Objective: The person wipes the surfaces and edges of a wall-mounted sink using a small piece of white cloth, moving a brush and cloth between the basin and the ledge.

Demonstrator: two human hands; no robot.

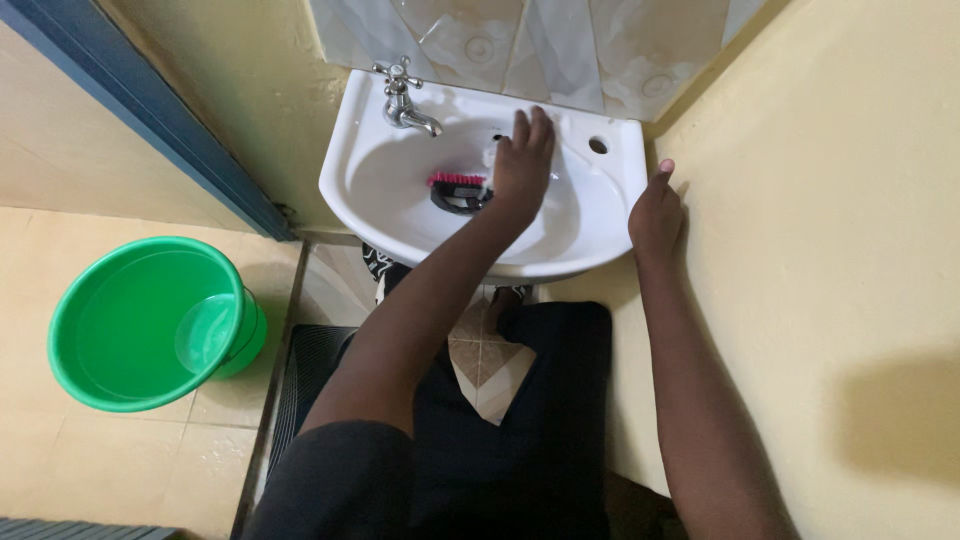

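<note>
A: where's the brush (pixel 457 190) rel. to the hands?

B: lying in the sink (pixel 372 150) bowl, long axis left-right, pink bristles on the far side. Left hand (pixel 522 165) is touching its right end, fingers flat and spread, gripping nothing afaict. Right hand (pixel 655 212) is further right on the rim, loosely curled, empty. Left is nearer.

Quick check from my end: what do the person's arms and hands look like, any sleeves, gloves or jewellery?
Both arms are bare to the upper arm, with no long sleeves. The left hand and right hand wear no gloves; no rings, watch or bracelets show. Dark clothing covers the torso and legs.
</note>
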